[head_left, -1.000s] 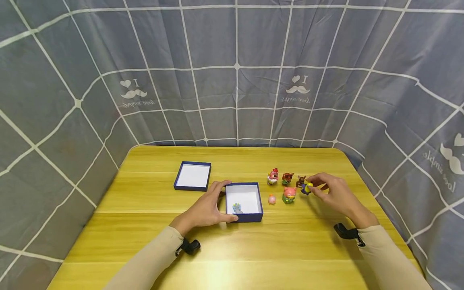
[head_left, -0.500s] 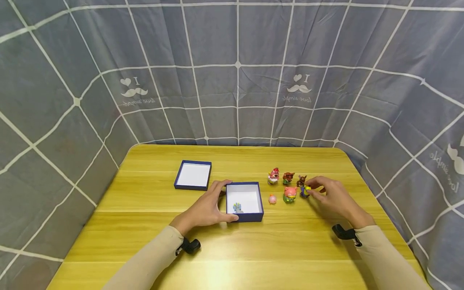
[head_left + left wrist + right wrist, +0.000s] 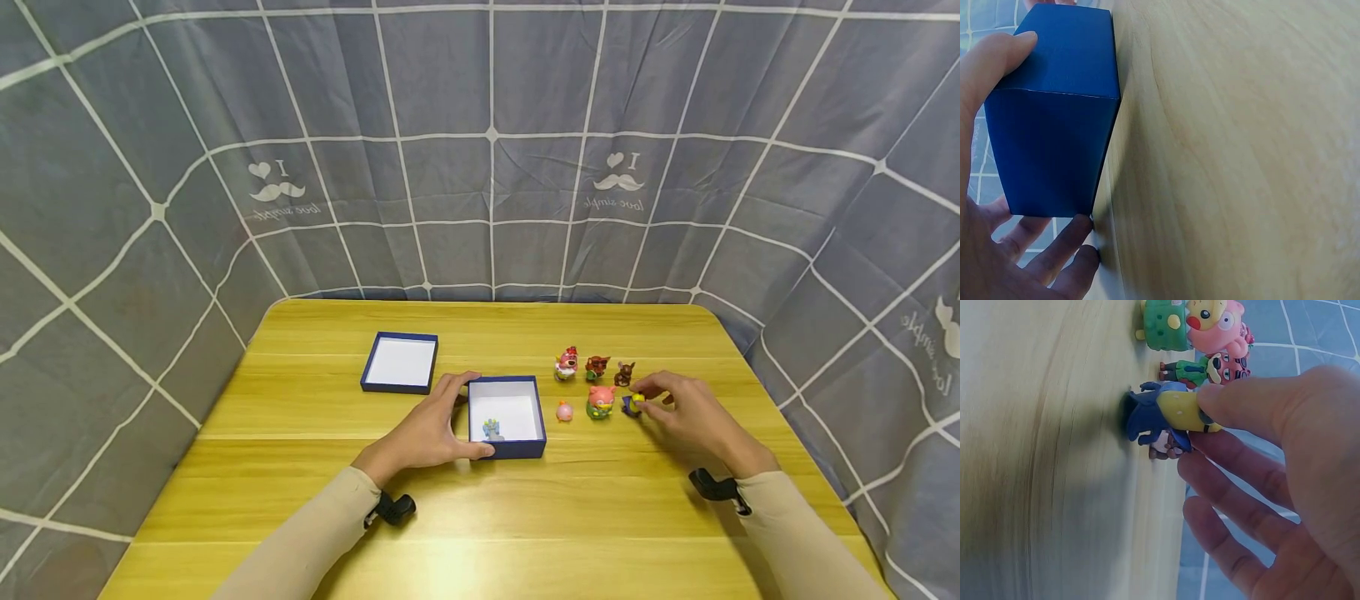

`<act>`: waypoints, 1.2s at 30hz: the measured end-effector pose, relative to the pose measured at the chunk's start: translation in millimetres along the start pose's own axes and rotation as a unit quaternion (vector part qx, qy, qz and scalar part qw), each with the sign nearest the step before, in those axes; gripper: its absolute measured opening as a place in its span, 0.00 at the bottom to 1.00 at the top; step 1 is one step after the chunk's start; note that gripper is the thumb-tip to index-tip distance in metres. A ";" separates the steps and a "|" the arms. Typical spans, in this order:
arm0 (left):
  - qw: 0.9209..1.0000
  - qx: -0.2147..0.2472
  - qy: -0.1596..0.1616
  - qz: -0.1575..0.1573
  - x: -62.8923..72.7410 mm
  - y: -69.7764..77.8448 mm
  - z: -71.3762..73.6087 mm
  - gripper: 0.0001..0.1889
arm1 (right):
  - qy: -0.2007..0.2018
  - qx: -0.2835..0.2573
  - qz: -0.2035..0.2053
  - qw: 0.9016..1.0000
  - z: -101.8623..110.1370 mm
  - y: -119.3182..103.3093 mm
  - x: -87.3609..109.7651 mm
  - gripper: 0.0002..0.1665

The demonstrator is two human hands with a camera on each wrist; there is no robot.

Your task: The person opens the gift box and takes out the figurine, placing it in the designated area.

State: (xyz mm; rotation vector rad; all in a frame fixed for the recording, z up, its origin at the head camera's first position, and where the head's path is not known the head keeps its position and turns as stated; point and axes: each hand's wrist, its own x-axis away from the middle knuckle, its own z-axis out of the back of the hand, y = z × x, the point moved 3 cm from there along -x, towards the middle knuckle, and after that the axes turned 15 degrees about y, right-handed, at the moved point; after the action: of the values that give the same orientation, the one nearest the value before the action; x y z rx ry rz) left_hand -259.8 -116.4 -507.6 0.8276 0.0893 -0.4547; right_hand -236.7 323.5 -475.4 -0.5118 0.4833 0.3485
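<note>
My left hand [image 3: 429, 427] grips the left side of a blue box [image 3: 506, 451], thumb on the near wall and fingers at the far wall. Inside the white interior lies a small grey-blue figurine [image 3: 492, 430]. In the right wrist view, my right hand [image 3: 1260, 481] pinches the yellow head of a blue-caped toy figurine [image 3: 1154, 412] between thumb and forefinger. It is just above or on the table; I cannot tell which. Close by stand a pink-and-green figurine [image 3: 600, 402], a small brown figurine [image 3: 624, 374] and a red-brown fox-like figurine [image 3: 597, 367].
A pink figurine with a red top [image 3: 567, 364] and a small round pink figurine [image 3: 565, 411] stand right of the box. The blue box lid [image 3: 400, 363] lies white side up at the back left. A grey checked curtain [image 3: 450, 183] surrounds the wooden table [image 3: 525, 533].
My right hand has lowered the yellow-and-blue figurine slightly toward the table, beside the pink-and-green one. My left hand stays on the box.
</note>
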 end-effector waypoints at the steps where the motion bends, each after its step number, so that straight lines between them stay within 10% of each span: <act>1: 1.000 -0.001 -0.001 0.001 0.1 0.2 0.2 0.66 | -0.001 0.001 0.002 1.000 0.2 0.1 0.4 0.13; 36: 1.000 0.002 -0.002 0.004 1.1 0.6 1.3 0.67 | -0.027 0.004 0.001 1.000 4.1 -0.8 2.8 0.18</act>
State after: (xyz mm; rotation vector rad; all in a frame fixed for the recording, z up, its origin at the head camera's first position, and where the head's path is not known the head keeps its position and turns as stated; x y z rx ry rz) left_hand -258.7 -117.4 -506.6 0.8313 0.0811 -0.4488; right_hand -232.6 325.6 -473.4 -0.4935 0.4329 0.3604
